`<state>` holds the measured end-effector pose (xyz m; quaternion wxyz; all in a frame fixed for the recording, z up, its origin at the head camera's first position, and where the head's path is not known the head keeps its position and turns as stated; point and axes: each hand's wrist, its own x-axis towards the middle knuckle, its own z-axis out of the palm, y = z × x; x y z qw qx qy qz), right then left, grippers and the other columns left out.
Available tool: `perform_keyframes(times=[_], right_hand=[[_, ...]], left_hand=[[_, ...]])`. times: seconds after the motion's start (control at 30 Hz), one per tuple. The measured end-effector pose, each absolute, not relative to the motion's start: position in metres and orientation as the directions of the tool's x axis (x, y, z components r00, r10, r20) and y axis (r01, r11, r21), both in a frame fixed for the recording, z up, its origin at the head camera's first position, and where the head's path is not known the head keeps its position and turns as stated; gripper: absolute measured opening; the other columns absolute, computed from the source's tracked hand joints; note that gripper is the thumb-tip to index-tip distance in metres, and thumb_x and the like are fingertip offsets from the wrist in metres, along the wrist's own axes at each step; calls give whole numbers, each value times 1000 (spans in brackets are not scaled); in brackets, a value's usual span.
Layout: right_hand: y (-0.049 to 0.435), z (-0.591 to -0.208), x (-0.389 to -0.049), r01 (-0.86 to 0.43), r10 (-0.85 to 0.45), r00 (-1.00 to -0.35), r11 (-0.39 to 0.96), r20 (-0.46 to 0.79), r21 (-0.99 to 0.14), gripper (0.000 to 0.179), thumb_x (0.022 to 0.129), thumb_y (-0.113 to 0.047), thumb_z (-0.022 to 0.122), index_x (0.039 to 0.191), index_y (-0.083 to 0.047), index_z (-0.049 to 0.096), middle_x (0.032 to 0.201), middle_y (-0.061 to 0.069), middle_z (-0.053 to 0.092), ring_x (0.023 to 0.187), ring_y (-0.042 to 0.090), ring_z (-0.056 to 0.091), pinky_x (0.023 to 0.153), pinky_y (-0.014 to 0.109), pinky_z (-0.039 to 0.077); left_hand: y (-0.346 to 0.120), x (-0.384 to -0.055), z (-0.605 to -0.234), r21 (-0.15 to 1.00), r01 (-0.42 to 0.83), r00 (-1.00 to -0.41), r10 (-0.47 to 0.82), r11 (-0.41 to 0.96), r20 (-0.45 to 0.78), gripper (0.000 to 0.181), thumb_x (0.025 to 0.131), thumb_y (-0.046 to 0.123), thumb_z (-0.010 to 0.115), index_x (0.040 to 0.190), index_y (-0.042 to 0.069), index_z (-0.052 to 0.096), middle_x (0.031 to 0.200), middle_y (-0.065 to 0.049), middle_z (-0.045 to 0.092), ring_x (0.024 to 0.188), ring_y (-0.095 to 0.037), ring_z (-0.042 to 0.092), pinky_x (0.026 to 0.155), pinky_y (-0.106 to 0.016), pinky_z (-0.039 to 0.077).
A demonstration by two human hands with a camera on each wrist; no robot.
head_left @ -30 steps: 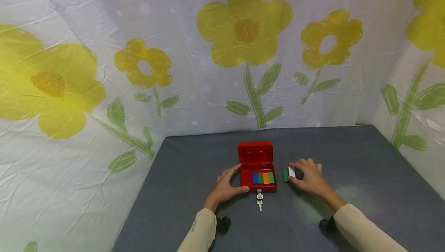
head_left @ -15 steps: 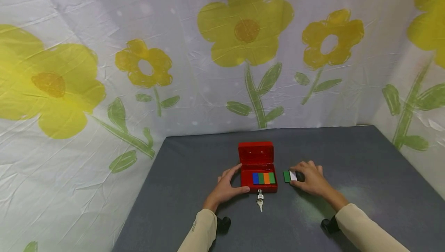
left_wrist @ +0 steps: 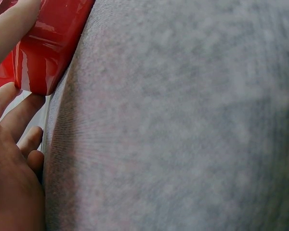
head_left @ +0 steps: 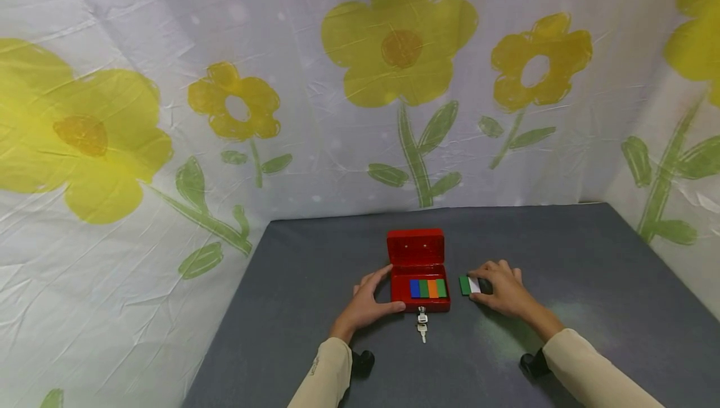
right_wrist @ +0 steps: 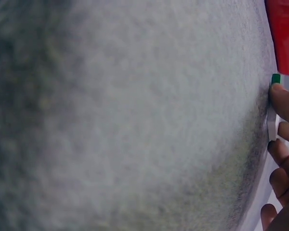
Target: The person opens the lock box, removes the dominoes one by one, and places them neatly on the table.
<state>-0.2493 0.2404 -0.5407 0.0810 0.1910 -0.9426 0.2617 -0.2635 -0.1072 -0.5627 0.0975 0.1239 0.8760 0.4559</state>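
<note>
A red cash box (head_left: 401, 278) stands on the table with its lid (head_left: 415, 248) raised. My left hand (head_left: 365, 305) holds its left side, thumb at the front corner and fingers toward the back; the left wrist view shows them against the red box wall (left_wrist: 33, 70). Inside lies a row of flat blocks: blue (head_left: 414, 288), green, orange and green. Right of the box, my right hand (head_left: 502, 288) pinches a white block (head_left: 474, 285) between thumb and fingers. It lies between a green block (head_left: 464, 285) and a black block (head_left: 485, 285), which the hand partly covers.
Two silver keys (head_left: 422, 327) hang from the lock at the box's front, over the dark grey table (head_left: 315, 258). Behind the table hangs a white cloth (head_left: 332, 164) printed with yellow flowers. Each wrist wears a black device (head_left: 362, 363).
The white block, tilted up a second ago, now lies flat beside the green one, lowered by my right hand. My left hand stays on the box. The view shifts very slightly.
</note>
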Motion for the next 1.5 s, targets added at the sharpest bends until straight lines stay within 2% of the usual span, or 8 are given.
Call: perform_keyframes(times=[0.37,0.63,0.97,1.5], right_hand=[[234,-536,-251,-439,-317,-894,765,318,-471,46,85,-25,83,126,-8,70,113,8,68,93,18,44,75,38,17],[221,-537,-254,-478,-300,-859,760,415,-440,43,81,-21,86,120,-7,73,107,7,71,91,19,49,74,37,18],[211,-538,-254,-475,-293,-859,761,419,-442,41,82,-22,86,118,-6,74,107,6,72,91,19,50,76,38,20],[188,-532,-255,-528,-313,-825,722,470,-446,39,81,-19,86,116,-6,75,104,6,72,91,18,50,78,39,23]], left_hand=[[-108,-262,-560,821,134,-948,312,556,-57,92,77,60,81,156,43,37,163,-4,34,146,-36,28,111,-69,33],[-107,-263,-563,817,137,-949,312,561,-55,90,77,62,80,155,46,36,163,-3,34,146,-36,28,111,-69,34],[-106,-263,-563,814,130,-951,305,566,-61,90,78,60,81,155,44,37,163,-4,35,145,-36,30,110,-70,35],[-107,-264,-563,813,144,-947,316,565,-52,91,78,59,81,156,42,37,162,-3,37,147,-35,29,112,-69,33]])
